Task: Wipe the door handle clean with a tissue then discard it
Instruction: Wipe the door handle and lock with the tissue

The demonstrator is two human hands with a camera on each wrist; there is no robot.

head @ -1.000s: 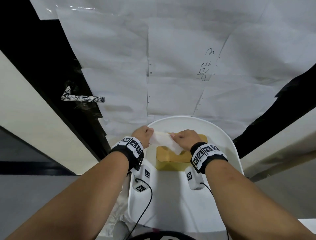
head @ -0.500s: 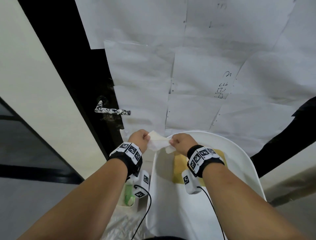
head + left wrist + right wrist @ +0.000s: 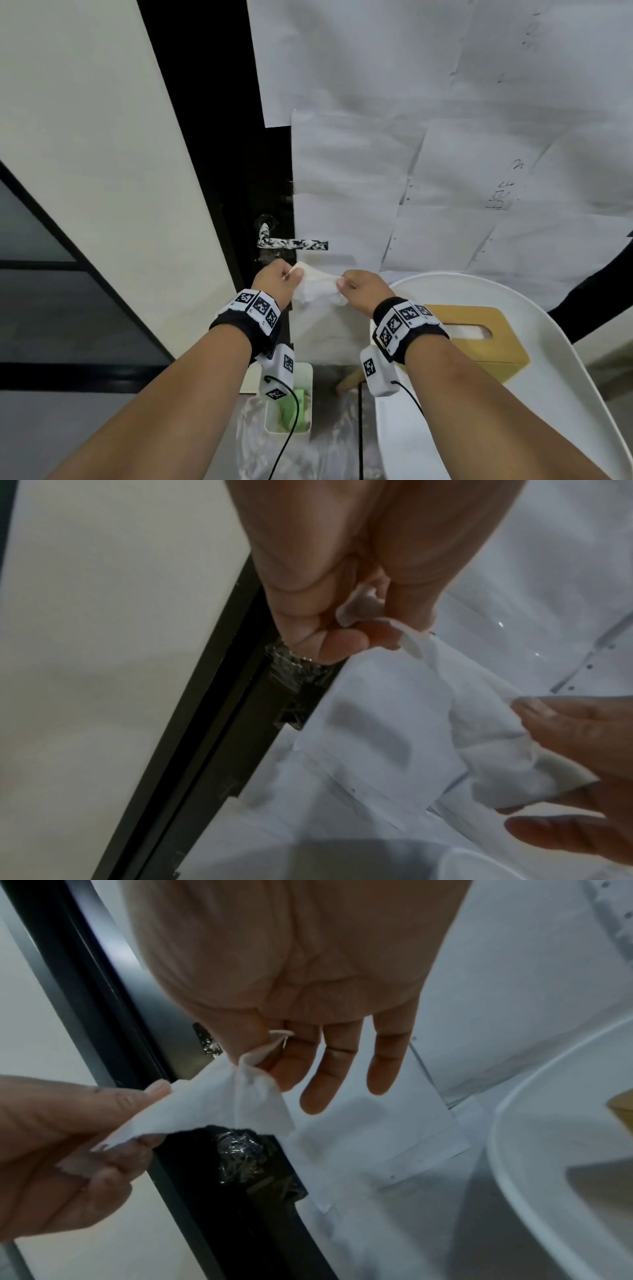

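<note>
Head view, left to right. Cream wall panel; black door frame; lever door handle, mottled black and white, horizontal, just above the hands. Left hand: thumb and curled fingers pinch one end of the white tissue. The tissue spans between the two hands, slack and creased, below the handle and not touching it. Right hand: thumb and index finger pinch the other end; in the right wrist view the remaining fingers hang extended and hold nothing. Behind the hands, white paper sheets cover the door. Below the left wrist, a small white bin holding green material stands on the floor. At right, a yellow tissue box sits on a round white bench.

Step in hand, as judged: readying the tissue for wiping. Good practice: fold it into a pad of several layers, transfer it to one hand, wrap it around the lever near the pivot and draw it outward to the free end, turning to a fresh face for each pass. A single thin layer may tear on the handle's rough surface.
</note>
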